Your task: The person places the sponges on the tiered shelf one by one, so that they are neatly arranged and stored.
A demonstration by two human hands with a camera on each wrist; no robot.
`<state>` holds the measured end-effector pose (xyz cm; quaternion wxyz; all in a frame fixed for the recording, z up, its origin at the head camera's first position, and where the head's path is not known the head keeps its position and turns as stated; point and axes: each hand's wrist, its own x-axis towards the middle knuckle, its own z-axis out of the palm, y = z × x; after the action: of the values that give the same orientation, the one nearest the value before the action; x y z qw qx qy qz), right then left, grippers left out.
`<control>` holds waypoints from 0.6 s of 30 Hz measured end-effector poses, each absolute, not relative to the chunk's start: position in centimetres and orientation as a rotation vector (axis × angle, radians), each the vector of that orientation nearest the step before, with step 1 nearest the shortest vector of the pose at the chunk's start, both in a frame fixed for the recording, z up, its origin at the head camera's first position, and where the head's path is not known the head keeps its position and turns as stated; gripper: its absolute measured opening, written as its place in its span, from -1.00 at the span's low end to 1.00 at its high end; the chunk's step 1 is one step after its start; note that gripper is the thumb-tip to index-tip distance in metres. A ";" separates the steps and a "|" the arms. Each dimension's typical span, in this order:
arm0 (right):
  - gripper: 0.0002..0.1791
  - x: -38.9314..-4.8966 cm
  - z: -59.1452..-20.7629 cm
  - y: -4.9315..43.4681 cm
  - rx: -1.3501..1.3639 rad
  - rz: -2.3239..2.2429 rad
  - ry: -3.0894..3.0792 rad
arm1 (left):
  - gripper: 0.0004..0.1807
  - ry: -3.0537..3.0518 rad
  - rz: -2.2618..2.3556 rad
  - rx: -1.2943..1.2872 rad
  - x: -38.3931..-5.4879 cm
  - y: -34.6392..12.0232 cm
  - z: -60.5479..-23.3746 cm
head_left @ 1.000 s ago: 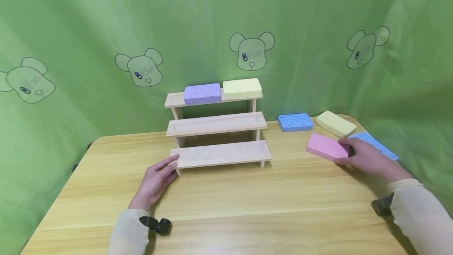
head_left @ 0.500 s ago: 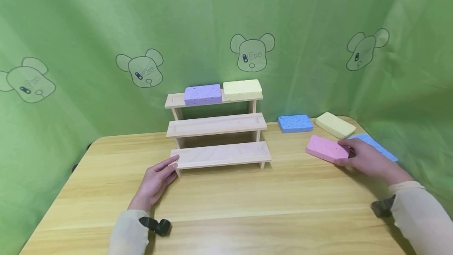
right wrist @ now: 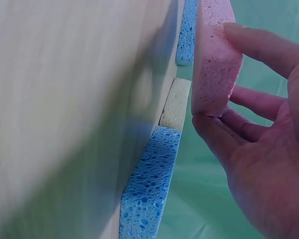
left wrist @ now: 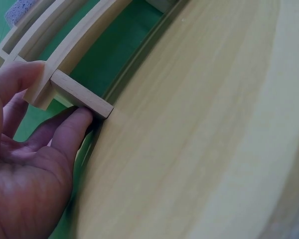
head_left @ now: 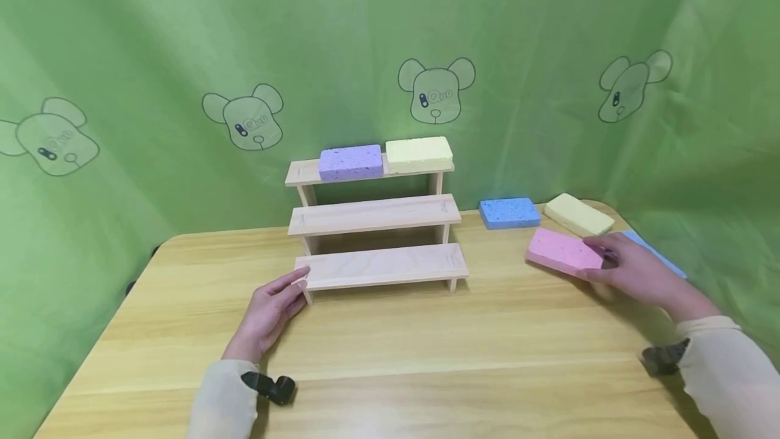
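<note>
In the head view my right hand (head_left: 636,269) holds a pink sponge (head_left: 563,250) by its right end, between thumb and fingers. The right wrist view has this pink sponge (right wrist: 214,64) raised off the tabletop. My left hand (head_left: 268,314) grips the left end of the lowest step of a three-step wooden display stand (head_left: 378,268). In the left wrist view its thumb lies on the step's end and its fingers are against the leg (left wrist: 82,93). A purple sponge (head_left: 350,162) and a pale yellow sponge (head_left: 418,154) sit side by side on the top step.
Right of the stand, a blue sponge (head_left: 509,213) and another pale yellow sponge (head_left: 577,215) lie near the table's back edge. A second blue sponge (head_left: 658,256) is partly hidden behind my right hand. Green curtain (head_left: 341,32) surrounds the wooden table (head_left: 390,358) at back and sides.
The pink sponge has risen slightly off the table in my right hand, which covers more of the blue sponge behind it. My left hand stays on the stand.
</note>
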<state>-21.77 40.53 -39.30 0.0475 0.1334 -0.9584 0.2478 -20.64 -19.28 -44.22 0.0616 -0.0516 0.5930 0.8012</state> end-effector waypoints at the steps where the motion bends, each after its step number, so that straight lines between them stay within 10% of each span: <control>1: -0.22 -21.7 -39.2 40.5 0.405 0.763 -2.925 | -0.55 1.792 2.425 -0.154 -20.7 -19.3 -44.2; 18: -0.28 -21.4 -38.2 39.1 0.376 0.864 -2.862 | -0.53 1.785 2.417 -0.156 -20.7 -19.3 -44.1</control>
<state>-21.42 39.15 -38.21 0.0642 0.1245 -0.9479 0.2861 -20.75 -19.27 -44.13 0.0666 -0.0518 0.5919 0.8016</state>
